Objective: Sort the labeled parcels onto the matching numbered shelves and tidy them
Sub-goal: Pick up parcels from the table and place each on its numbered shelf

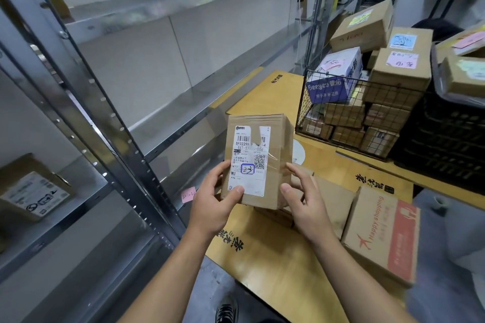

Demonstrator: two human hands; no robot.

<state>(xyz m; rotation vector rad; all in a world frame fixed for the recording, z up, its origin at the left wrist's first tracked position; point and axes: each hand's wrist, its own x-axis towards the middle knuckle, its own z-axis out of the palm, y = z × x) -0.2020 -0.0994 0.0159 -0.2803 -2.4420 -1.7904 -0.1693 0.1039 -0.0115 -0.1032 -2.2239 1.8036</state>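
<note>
Head view | our left hand (217, 199) and right hand (305, 199) both clasp a parcel (258, 162) held upright in the air | label (249, 162) facing us, "23" boxed | shelves (147, 81) left | wire basket (349, 113) of boxes right

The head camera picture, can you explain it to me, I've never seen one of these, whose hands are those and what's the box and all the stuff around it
There is no machine: a person wears a wide-angle camera on the head, looking down at their own bare hands. The left hand and right hand together hold a small brown cardboard parcel with a white shipping label, on which a handwritten number, apparently 23, is boxed in blue. To the left stand grey metal shelves, mostly bare, with one labelled carton low down. Below the hands lie flattened yellow-brown cardboard sheets and a box with red print. At right, a black wire basket holds more parcels.
</note>
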